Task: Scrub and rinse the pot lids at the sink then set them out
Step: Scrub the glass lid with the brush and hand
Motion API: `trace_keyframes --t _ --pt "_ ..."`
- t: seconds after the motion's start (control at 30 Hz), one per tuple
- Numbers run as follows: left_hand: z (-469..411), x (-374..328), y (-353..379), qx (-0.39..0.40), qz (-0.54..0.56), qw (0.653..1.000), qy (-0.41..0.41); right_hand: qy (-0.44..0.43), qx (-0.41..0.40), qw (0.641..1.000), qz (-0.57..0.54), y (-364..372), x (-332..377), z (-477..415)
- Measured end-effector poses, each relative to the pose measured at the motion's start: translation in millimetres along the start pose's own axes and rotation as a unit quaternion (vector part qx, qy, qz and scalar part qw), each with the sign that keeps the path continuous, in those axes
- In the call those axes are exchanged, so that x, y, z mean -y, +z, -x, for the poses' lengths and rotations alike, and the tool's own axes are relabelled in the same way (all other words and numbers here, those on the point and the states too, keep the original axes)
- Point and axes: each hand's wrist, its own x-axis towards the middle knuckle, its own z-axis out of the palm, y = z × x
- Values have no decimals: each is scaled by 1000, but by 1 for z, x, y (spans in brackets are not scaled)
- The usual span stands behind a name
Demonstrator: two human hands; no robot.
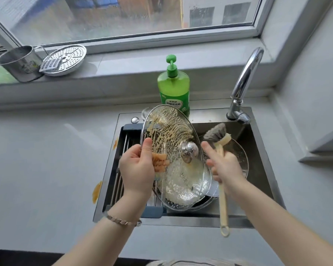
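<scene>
1. The pale countertop (46,160) surrounds the sink, with orange smears (97,191) at the sink's left edge.
2. The steel sink (190,220) has a roll-up rack (123,144) laid across its left side.
3. A glass pot lid (169,131), streaked with yellowish suds, is held tilted over the sink's middle, knob facing up.
4. A second lid (240,156) lies lower in the sink, towards its right.
5. The chrome faucet (244,77) rises at the sink's back right corner.
6. A green dish soap bottle (173,89) stands behind the sink.
7. Well behind and left of the sink, a perforated steamer plate (67,58), a metal cup (19,64) and a small grater (50,65) sit on the windowsill.
8. A long-handled brush (223,196) has its bristles raised over the sink's right half, off the glass.
9. The left hand (136,169) pinches the tilted lid's left rim, thumb on top and fingers showing through the glass beneath.
10. The right hand (225,166) curls round the brush handle, index finger stretched forward.
11. A bracelet (121,220) circles the left wrist at the sink's front left corner.
</scene>
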Motion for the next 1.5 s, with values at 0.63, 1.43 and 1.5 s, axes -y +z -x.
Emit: trace_keyframes --t 0.63,1.43,1.5 --pt "-53 -10 -24 471 77 829 -292 -300 37 911 280 -19 -4 6" --pt "3 0 -30 487 63 823 -286 -249 86 901 346 -16 32 6" --pt "3 -2 -28 490 48 823 -284 -284 107 893 333 -9 31 20"
